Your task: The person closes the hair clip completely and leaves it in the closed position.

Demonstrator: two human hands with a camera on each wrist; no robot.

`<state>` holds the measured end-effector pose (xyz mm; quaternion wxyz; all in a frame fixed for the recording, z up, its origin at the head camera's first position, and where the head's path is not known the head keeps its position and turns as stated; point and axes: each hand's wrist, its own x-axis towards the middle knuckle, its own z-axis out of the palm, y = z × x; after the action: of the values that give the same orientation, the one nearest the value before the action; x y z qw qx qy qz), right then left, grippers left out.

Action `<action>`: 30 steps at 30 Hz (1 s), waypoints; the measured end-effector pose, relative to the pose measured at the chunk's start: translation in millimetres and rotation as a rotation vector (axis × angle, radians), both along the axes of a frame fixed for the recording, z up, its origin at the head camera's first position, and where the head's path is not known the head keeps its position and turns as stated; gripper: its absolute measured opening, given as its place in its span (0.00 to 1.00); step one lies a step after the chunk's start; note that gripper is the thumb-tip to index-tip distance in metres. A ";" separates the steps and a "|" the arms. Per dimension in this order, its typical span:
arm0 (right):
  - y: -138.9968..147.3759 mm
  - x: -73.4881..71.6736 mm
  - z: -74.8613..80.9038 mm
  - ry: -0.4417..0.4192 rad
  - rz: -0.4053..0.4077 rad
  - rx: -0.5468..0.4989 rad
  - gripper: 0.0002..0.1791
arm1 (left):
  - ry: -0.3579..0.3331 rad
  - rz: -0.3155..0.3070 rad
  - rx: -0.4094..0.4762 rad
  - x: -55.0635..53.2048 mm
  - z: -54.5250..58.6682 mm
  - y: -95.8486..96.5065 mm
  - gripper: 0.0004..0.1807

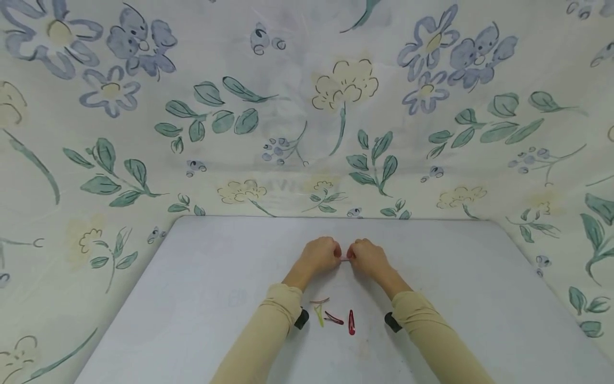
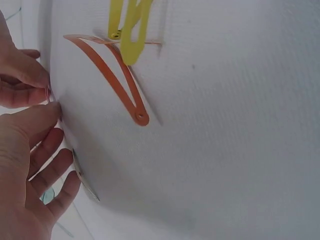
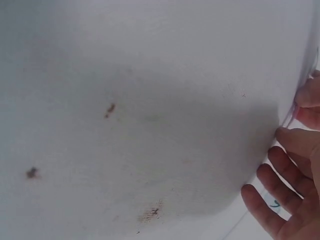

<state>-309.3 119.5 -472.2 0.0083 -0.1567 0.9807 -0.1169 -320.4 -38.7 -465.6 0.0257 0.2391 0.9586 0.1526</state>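
Note:
Near the far middle of the white table, my left hand (image 1: 320, 255) and right hand (image 1: 368, 257) meet around a thin pink hair clip (image 1: 345, 260). Each pinches one end between thumb and forefinger; most of the clip is covered by the fingertips. In the left wrist view, a thin metallic clip (image 2: 79, 172) lies by the left hand's other fingers. Closer to the body lie an orange snap clip (image 1: 320, 301), a yellow-green one (image 1: 319, 316), a dark red one (image 1: 334, 319) standing ajar, and a shiny red one (image 1: 352, 323).
The white tabletop (image 1: 216, 298) spreads out on both sides of the arms. Behind and beside it hangs a flower-patterned cloth (image 1: 297, 128). Black wrist devices (image 1: 301, 319) sit under the sleeves. Small brown specks (image 3: 110, 109) mark the surface in the right wrist view.

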 end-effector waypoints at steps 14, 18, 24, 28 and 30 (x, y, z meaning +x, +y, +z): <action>-0.1 -0.8 -0.1 -0.012 0.005 0.006 0.03 | 0.012 -0.017 -0.025 1.2 1.5 -2.4 0.07; -0.6 -1.6 -1.5 -0.010 0.003 0.012 0.03 | 0.031 -0.025 -0.031 0.0 -0.1 -2.4 0.07; -0.6 -0.1 -3.3 -0.005 0.018 0.017 0.03 | 0.067 -0.060 -0.054 -0.1 -0.5 -1.0 0.06; 0.4 1.6 -1.2 -0.020 0.019 0.000 0.03 | 0.081 -0.060 -0.071 0.1 -0.8 -1.1 0.06; 1.4 2.4 -0.5 -0.021 0.024 -0.013 0.04 | 0.090 -0.058 -0.069 -0.2 -1.5 -1.3 0.06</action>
<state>-306.9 120.9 -472.8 0.0189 -0.1674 0.9778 -0.1250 -320.6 -40.1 -467.1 -0.0047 0.2722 0.9562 0.1076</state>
